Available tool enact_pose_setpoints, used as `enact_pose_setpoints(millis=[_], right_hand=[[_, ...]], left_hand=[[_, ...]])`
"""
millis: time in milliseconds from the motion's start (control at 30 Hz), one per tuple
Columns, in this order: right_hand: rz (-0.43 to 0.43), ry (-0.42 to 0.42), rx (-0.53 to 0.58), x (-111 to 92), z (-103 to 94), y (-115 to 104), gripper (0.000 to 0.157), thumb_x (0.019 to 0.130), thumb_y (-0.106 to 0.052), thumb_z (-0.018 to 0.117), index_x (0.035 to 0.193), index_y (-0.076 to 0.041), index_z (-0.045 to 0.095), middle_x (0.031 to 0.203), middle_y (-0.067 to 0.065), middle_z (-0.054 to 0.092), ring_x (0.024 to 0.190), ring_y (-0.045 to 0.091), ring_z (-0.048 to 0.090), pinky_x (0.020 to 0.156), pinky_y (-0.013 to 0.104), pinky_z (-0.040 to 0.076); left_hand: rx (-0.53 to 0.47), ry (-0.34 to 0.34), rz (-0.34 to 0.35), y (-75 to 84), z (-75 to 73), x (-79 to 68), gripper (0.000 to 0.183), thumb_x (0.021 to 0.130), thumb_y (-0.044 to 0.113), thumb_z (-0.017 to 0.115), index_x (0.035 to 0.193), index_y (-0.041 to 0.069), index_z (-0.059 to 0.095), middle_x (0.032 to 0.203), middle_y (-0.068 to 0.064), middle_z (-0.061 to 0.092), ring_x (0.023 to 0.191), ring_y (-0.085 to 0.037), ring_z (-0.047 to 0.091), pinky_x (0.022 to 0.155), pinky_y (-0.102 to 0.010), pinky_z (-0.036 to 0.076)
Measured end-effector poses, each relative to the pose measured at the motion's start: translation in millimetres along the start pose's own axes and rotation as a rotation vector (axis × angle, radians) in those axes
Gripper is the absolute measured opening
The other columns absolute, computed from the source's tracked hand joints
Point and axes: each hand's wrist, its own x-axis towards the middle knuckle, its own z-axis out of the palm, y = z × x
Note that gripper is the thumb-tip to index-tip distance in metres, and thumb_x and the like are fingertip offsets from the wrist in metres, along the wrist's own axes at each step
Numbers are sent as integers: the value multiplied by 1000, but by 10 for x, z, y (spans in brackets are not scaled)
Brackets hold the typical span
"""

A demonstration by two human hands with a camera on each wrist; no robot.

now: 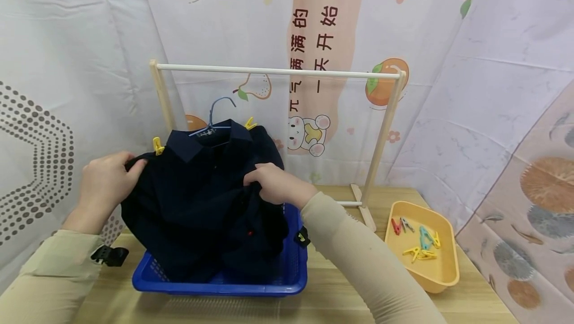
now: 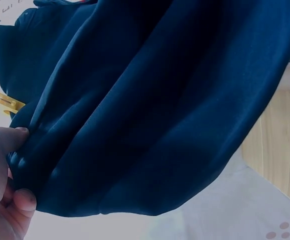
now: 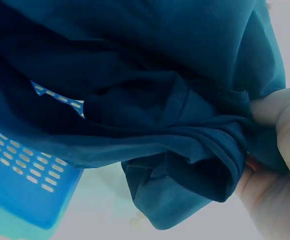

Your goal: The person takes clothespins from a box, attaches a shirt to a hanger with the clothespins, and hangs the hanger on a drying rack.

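A dark navy collared shirt (image 1: 197, 199) hangs on a blue hanger (image 1: 213, 114), its lower part inside a blue basket (image 1: 219, 289). One yellow clothespin (image 1: 158, 146) clips the shirt's left-side shoulder in the head view; a second yellow clothespin (image 1: 250, 123) sits on the other shoulder. My left hand (image 1: 107, 177) pinches the shirt's shoulder cloth just outside the first clothespin. In the left wrist view, thumb and fingers hold the cloth's edge. With my right hand (image 1: 280, 184) I grip the shirt's front on the right; the right wrist view shows cloth bunched at the fingers.
Behind the shirt stands a rack with a white rod (image 1: 278, 71) and wooden posts. To the right, a yellow tray (image 1: 441, 276) holds several loose clothespins (image 1: 425, 238) on the wooden table (image 1: 332, 284). Printed curtains surround the table.
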Motion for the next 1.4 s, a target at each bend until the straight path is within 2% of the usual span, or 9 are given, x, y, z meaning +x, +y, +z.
enact_pose_setpoints(millis=[67, 267, 567, 667, 800, 1000, 1200, 1400], right_hand=[[-6, 5, -9, -5, -13, 8, 44, 89, 14, 58, 119, -15, 73, 126, 2, 66, 124, 20, 54, 108, 34, 41], [7, 6, -14, -42, -42, 45, 44, 89, 13, 59, 120, -14, 73, 127, 4, 66, 125, 21, 54, 108, 37, 42], [5, 43, 15, -136, -167, 114, 46, 87, 17, 58, 121, -11, 72, 132, 5, 65, 144, 29, 39, 116, 42, 31], [-7, 68, 6, -169, -224, 144, 45, 86, 17, 58, 119, -10, 73, 129, 6, 66, 139, 28, 46, 114, 40, 35], [-30, 121, -20, -218, -289, 196, 45, 83, 17, 57, 115, -11, 74, 122, 6, 67, 119, 24, 58, 104, 37, 44], [-48, 224, -32, -329, -414, 280, 48, 78, 20, 56, 107, -13, 76, 109, 3, 67, 97, 21, 58, 93, 35, 49], [-23, 272, -27, -448, -576, 350, 49, 77, 21, 54, 104, -14, 76, 106, 2, 66, 96, 20, 58, 88, 35, 49], [-3, 324, -51, -579, -740, 425, 49, 77, 21, 53, 105, -12, 76, 108, 8, 68, 100, 24, 61, 90, 39, 51]], left_hand=[[2, -4, -3, 8, -3, 0, 18, 91, 12, 74, 93, -5, 69, 74, -26, 66, 54, -40, 57, 49, -53, 41], [6, -23, -2, 35, -3, 1, 21, 91, 13, 74, 96, -7, 69, 77, -28, 67, 56, -41, 59, 51, -55, 43], [2, -15, -2, 74, 3, 12, 19, 92, 13, 74, 93, -5, 69, 74, -26, 67, 55, -39, 58, 50, -53, 41], [-4, -22, -11, 102, -2, 16, 19, 92, 14, 73, 92, -5, 69, 73, -24, 66, 53, -37, 57, 48, -51, 40], [-12, -25, -26, 138, -1, 17, 20, 93, 14, 73, 92, -5, 69, 73, -24, 66, 52, -36, 57, 48, -49, 40], [-16, -5, -27, 203, 10, 34, 23, 92, 15, 74, 96, -7, 71, 80, -28, 69, 58, -42, 60, 54, -56, 44], [-26, 17, -14, 304, 2, 58, 22, 92, 15, 75, 97, -6, 72, 82, -28, 69, 60, -43, 61, 54, -56, 44], [-56, 21, -13, 418, 12, 97, 22, 92, 17, 74, 95, -5, 72, 81, -26, 70, 63, -43, 62, 58, -56, 45]])
